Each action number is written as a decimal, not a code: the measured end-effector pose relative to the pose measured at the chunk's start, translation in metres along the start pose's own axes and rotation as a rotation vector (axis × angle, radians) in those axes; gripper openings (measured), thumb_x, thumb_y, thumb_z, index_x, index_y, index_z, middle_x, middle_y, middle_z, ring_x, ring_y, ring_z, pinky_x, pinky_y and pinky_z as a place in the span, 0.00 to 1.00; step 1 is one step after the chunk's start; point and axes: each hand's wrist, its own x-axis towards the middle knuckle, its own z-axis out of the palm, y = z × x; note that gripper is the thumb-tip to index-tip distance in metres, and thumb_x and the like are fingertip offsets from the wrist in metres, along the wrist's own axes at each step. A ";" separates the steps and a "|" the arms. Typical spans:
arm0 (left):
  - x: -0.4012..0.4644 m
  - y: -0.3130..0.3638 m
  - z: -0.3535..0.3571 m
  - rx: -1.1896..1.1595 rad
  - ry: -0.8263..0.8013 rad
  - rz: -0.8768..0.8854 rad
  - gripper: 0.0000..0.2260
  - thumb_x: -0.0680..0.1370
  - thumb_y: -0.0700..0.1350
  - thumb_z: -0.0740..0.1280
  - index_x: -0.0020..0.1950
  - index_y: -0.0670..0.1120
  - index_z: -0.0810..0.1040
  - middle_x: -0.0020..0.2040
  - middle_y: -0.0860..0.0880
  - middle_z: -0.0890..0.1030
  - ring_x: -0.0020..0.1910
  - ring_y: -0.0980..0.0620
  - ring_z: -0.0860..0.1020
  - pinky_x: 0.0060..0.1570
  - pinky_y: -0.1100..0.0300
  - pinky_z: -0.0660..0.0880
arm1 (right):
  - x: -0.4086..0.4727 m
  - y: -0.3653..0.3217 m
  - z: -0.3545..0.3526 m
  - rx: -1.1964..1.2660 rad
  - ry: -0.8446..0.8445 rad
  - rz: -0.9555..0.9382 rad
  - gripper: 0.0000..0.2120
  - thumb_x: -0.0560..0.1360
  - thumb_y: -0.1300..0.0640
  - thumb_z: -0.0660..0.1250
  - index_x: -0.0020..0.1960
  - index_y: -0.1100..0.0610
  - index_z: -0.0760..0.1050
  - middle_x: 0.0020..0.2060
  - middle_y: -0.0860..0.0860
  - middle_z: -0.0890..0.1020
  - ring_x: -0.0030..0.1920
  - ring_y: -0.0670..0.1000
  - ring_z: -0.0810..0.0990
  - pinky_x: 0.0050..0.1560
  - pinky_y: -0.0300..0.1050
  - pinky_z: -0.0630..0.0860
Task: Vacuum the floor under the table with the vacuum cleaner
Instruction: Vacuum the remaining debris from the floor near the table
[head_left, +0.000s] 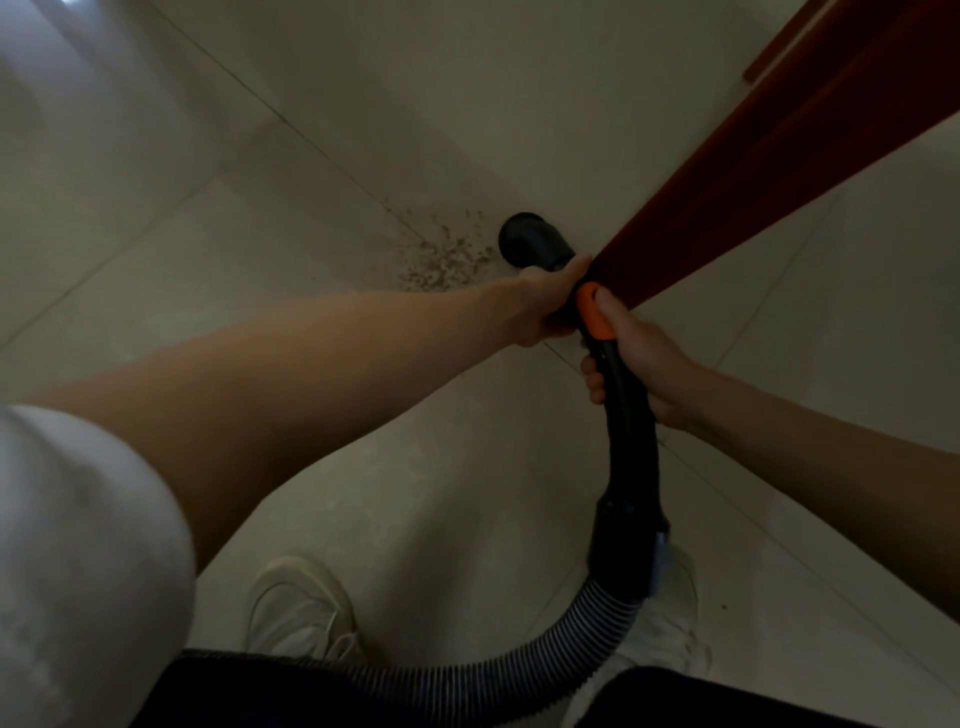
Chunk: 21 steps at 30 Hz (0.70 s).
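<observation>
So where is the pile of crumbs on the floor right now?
In the head view the crumbs lie on the tiled floor near the middle, just left of the black nozzle and beyond the left hand.

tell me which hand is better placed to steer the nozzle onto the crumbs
Left. The left hand grips the wand just behind the nozzle, beside the crumbs; the right hand holds farther back.
</observation>
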 end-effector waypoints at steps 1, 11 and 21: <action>0.000 0.003 -0.001 -0.019 0.014 0.009 0.26 0.78 0.56 0.62 0.68 0.38 0.67 0.60 0.41 0.77 0.49 0.47 0.77 0.43 0.57 0.77 | 0.002 -0.003 0.002 0.007 -0.003 -0.010 0.26 0.77 0.37 0.58 0.41 0.61 0.72 0.27 0.54 0.73 0.21 0.48 0.73 0.23 0.38 0.71; 0.002 0.006 -0.007 -0.131 0.078 0.063 0.21 0.81 0.51 0.60 0.68 0.39 0.67 0.60 0.40 0.77 0.52 0.44 0.78 0.52 0.51 0.77 | 0.010 -0.012 0.011 0.054 -0.037 -0.003 0.25 0.78 0.38 0.58 0.41 0.61 0.70 0.25 0.53 0.72 0.20 0.48 0.71 0.22 0.37 0.70; -0.019 -0.026 0.007 -0.106 0.031 0.034 0.15 0.81 0.51 0.60 0.61 0.43 0.66 0.53 0.42 0.76 0.49 0.45 0.76 0.51 0.52 0.77 | -0.011 0.018 -0.002 0.014 -0.031 0.066 0.26 0.77 0.36 0.58 0.41 0.61 0.71 0.24 0.53 0.73 0.20 0.48 0.71 0.22 0.38 0.69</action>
